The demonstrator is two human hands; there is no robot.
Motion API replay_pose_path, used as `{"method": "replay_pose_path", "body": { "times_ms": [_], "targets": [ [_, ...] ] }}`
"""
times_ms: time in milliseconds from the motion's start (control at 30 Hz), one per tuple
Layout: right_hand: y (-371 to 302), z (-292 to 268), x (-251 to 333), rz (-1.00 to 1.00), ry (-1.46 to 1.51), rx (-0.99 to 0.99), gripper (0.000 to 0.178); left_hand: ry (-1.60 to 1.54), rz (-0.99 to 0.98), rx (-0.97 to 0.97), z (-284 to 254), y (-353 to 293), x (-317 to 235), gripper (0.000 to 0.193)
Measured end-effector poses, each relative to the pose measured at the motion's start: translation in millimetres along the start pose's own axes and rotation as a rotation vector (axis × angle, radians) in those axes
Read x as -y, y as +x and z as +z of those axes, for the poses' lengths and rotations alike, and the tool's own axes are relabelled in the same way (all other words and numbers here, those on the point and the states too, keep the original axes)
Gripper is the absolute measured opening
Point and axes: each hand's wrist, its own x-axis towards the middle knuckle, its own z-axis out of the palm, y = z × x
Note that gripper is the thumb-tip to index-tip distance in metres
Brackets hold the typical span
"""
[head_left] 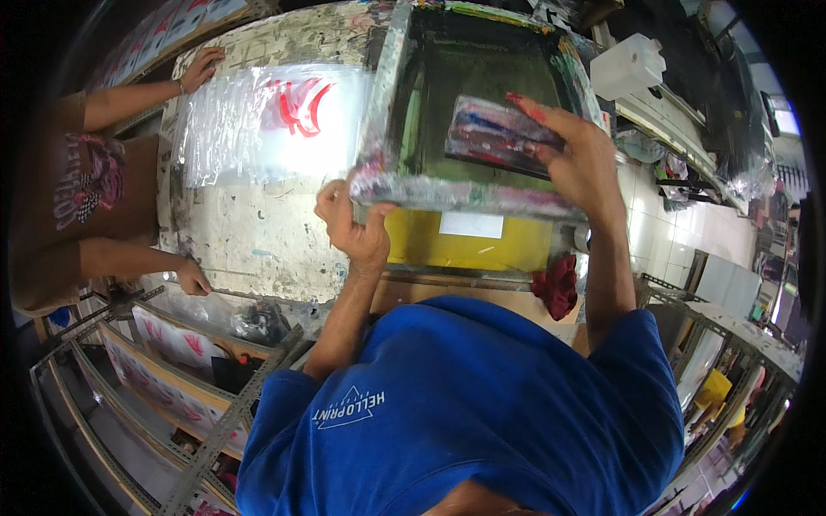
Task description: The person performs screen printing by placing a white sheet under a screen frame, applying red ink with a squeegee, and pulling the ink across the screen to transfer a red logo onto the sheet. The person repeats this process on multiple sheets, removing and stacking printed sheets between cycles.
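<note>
A screen printing frame [469, 196] with a paint-smeared wooden rim is tilted up above the worktable. At its near left corner my left hand [357, 230] grips the rim, thumb beneath. My right hand [578, 159], with red ink on the fingertips, is closed round an ink-stained squeegee [490, 129], which lies over the dark mesh [465, 64]. Under the frame's near side shows a yellow board [417, 241] with a white paper [471, 224] on it. Left of the frame lies a stack of clear plastic sheets [232, 129]; a red print [301, 107] marks the top one.
Across the stained worktable [249, 228], at the left, stands a co-worker in a brown shirt [112, 189], both hands by the table's edges. A dark red cloth [557, 286] hangs near my right forearm. Racks [176, 391] holding printed sheets stand lower left; a white plastic container [628, 67] is upper right.
</note>
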Motion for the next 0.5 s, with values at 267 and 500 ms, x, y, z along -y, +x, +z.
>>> {"method": "replay_pose_path", "body": {
  "times_ms": [267,500],
  "targets": [
    [35.1,-78.0,31.8,-0.319,-0.111,-0.353,0.044,-0.58,0.006,-0.102,38.2,99.8,-47.3,0.045],
    [92.0,-102.8,34.3,-0.404,-0.179,-0.493,0.047,0.53,-0.088,0.237,63.0,37.6,61.2,0.04]
  ]
}}
